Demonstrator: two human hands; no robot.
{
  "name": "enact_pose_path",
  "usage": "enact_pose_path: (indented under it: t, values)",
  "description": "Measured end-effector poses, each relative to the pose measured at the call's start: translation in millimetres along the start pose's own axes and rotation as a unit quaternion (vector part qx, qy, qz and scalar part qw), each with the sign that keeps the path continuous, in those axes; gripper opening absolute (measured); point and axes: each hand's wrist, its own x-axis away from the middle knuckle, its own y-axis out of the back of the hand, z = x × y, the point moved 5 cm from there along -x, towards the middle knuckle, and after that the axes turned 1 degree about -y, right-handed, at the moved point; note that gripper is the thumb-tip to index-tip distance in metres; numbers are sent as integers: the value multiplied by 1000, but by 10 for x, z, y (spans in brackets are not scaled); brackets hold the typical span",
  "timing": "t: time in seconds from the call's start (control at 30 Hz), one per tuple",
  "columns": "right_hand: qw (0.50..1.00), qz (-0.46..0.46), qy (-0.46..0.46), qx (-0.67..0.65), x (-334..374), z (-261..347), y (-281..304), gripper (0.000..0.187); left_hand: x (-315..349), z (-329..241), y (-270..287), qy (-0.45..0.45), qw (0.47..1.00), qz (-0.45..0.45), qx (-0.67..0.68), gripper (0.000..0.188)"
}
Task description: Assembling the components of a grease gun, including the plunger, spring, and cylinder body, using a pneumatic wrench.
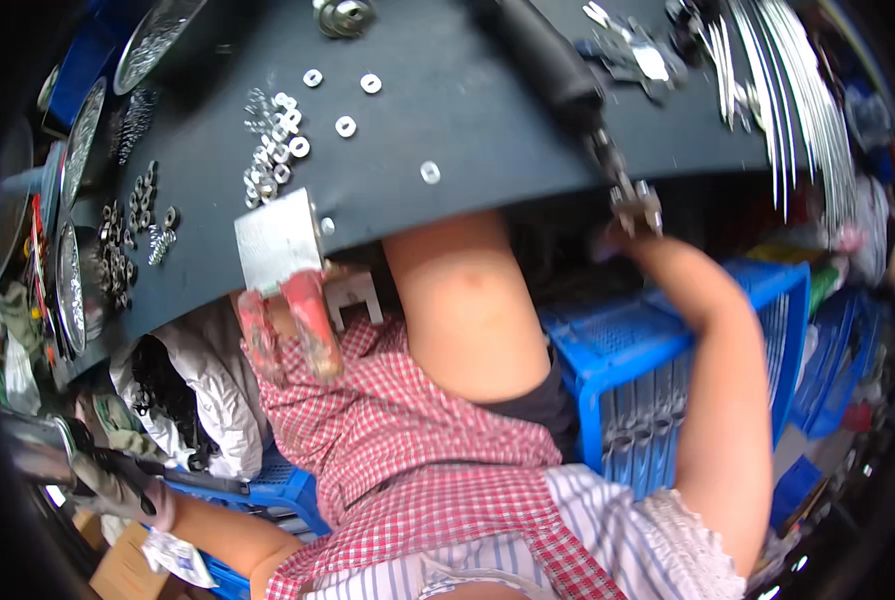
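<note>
Along the near edge of the dark worktop point(507, 150), the right hand point(621, 242) sits low, just below the metal fitting point(635, 206) at the end of a black cylinder point(547, 65). The cylinder slants across the worktop, its fitting reaching past the edge toward the person. Blur and shadow hide the right fingers, so I cannot tell how far open they are or whether they grip the fitting. Far out at lower left, the left hand point(122, 492) is beside a dark bar point(207, 480); its finger opening and any hold cannot be made out either. Two worn red handles point(312, 325) jut over the worktop's edge, next to a flat metal plate point(277, 238). Beyond the plate lies a loose cluster of pale metal rings point(299, 147), with a few others apart. Thin metal rods point(782, 100) fan out at the right, and a blue crate point(617, 345) stands below the worktop.
</note>
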Motion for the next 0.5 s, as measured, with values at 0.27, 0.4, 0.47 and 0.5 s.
enact_pose_path:
  t: [0.27, 0.4, 0.47, 0.5]
  values:
    - [992, -51, 4, 111, -118, 888, 249, 46, 306, 73, 1079, 97, 968, -59, -226, 48]
    - [994, -44, 1, 104, -72, 813, 292, 48, 350, 116, 937, 110, 974, -5, -198, 41]
    - [996, -48, -1, 80, -91, 651, 219, 49, 349, 169, 849, 104, 981, 3, -165, 46]
    - [996, -46, -5, 70, -92, 638, 249, 49, 389, 181, 713, 101, 990, 32, -97, 46]
